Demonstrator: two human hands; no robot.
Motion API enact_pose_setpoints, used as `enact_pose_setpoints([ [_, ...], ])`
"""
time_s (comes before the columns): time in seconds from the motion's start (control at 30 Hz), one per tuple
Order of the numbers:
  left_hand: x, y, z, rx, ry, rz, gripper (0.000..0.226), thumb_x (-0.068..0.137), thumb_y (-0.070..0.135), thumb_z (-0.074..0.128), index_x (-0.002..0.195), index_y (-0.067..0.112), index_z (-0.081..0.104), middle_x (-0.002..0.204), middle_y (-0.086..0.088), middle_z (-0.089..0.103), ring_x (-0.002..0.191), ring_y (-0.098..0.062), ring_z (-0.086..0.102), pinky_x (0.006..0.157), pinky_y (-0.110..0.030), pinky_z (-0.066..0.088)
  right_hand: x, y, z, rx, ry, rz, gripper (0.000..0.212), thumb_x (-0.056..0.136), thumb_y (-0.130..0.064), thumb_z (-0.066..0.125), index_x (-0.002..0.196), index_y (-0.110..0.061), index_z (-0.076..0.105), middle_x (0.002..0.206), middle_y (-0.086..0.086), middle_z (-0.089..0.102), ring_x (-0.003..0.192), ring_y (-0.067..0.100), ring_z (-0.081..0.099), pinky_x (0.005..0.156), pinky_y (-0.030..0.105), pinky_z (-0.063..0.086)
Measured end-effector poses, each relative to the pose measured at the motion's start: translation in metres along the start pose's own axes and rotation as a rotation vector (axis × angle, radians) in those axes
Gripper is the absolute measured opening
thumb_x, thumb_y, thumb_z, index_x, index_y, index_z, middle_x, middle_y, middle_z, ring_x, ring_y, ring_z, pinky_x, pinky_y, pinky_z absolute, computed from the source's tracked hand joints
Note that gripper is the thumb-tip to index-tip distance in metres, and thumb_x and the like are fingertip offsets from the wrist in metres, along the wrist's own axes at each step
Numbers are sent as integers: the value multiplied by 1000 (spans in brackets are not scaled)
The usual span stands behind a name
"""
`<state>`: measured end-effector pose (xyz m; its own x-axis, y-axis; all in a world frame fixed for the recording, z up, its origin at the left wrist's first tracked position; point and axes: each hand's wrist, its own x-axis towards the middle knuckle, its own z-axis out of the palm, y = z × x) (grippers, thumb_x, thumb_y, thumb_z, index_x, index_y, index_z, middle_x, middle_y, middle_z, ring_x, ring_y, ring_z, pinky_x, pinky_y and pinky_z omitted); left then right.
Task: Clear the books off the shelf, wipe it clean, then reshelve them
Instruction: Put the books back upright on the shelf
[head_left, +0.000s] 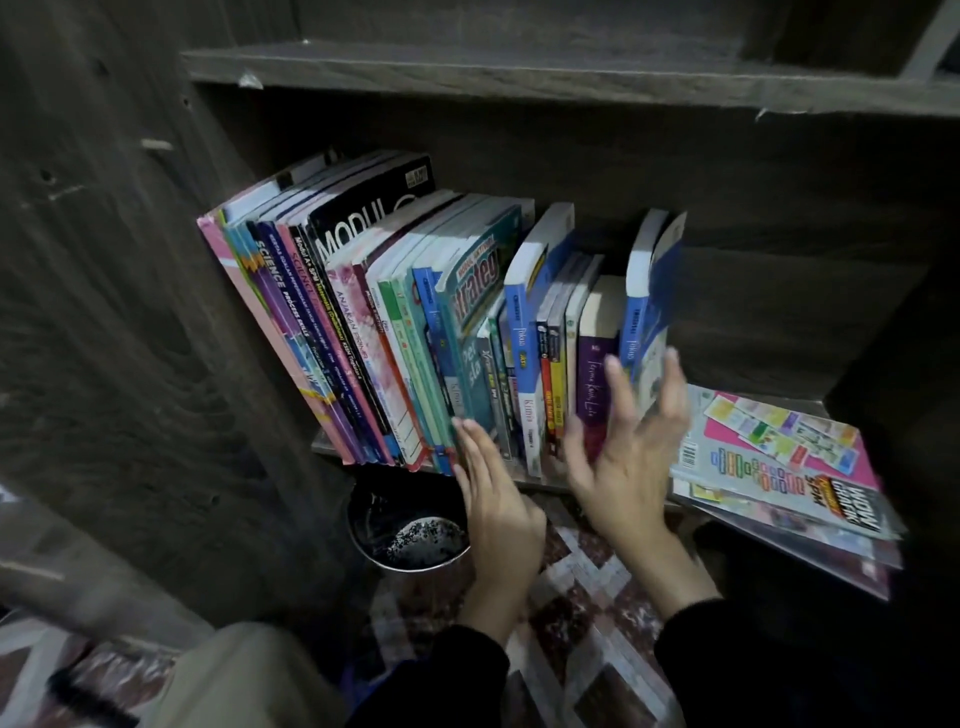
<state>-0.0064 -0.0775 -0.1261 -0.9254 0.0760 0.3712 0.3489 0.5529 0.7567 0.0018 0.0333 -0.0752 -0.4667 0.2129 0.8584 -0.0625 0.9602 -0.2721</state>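
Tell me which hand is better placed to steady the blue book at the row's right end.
Right. The right hand is open beside the blue book, fingertips at its cover. The left hand lies further left, fingers at the lower edge of the teal book.

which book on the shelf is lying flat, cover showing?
The pink-covered book topping the stack at the shelf's right end; the rest stand spine-out in an upright row.
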Motion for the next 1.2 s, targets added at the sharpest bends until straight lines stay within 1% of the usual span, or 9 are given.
enact_pose_setpoints([
  [0.1,25,10,4,99,-151,-133,97,84,2,49,140,15,-29,146,-2,-37,140,-21,-30,118,-38,-12,-23,11,-3,50,-22,253,83,76,-14,60,146,-20,16,152,12,12,139,33,17,110,49,19],
  [0.23,32,23,15,103,-75,-250,108,84,8,60,139,20,-33,145,-5,-42,144,-26,-24,118,-42,-5,-16,24,0,386,-117,824,69,89,-3,51,148,-27,26,153,7,25,139,22,22,115,40,14],
  [0.3,30,19,22,48,-75,-252,109,83,7,60,138,23,-33,144,-4,-44,144,-26,-23,118,-43,-3,-3,44,9,618,-176,1063,46,100,-35,41,145,-36,33,152,-1,32,140,20,28,116,50,20],
  [0.4,30,13,31,-12,-20,-207,105,87,19,64,142,19,-25,146,-5,-38,145,-29,-19,116,-46,1,10,74,30,743,-453,1204,96,66,-95,29,147,-45,26,158,-7,24,145,19,21,117,54,16],
  [0.57,29,8,42,-66,55,-135,96,91,19,60,146,16,-19,150,-6,-32,145,-32,-16,114,-56,14,24,66,33,793,-555,1112,97,69,-89,31,149,-36,26,156,-10,28,143,13,25,119,47,18],
  [0.83,28,13,42,-76,54,-148,98,88,12,61,146,16,-19,152,-8,-28,145,-30,-15,118,-47,2,29,71,29,781,-606,1033,64,96,-62,21,153,-33,12,159,-15,9,146,8,7,117,38,7],
  [0.93,25,28,28,-100,130,-172,93,81,4,64,152,8,3,157,-18,-1,143,-34,9,113,-40,12,33,68,32,753,-584,1060,63,98,-60,23,152,-28,20,157,-11,20,145,14,17,119,41,13],
  [1.1,44,34,-16,-16,309,143,63,79,-1,55,139,7,38,137,-7,34,126,-19,34,104,-30,29,59,33,14,644,-133,1027,29,101,-29,44,128,-24,52,114,-10,52,113,12,50,91,28,39],
  [1.2,62,40,-46,74,196,238,65,85,1,50,146,14,31,144,-3,33,97,-19,58,76,-31,51,77,-6,-11,405,215,607,30,95,-16,49,125,-18,54,116,-4,49,111,10,44,90,17,33],
])
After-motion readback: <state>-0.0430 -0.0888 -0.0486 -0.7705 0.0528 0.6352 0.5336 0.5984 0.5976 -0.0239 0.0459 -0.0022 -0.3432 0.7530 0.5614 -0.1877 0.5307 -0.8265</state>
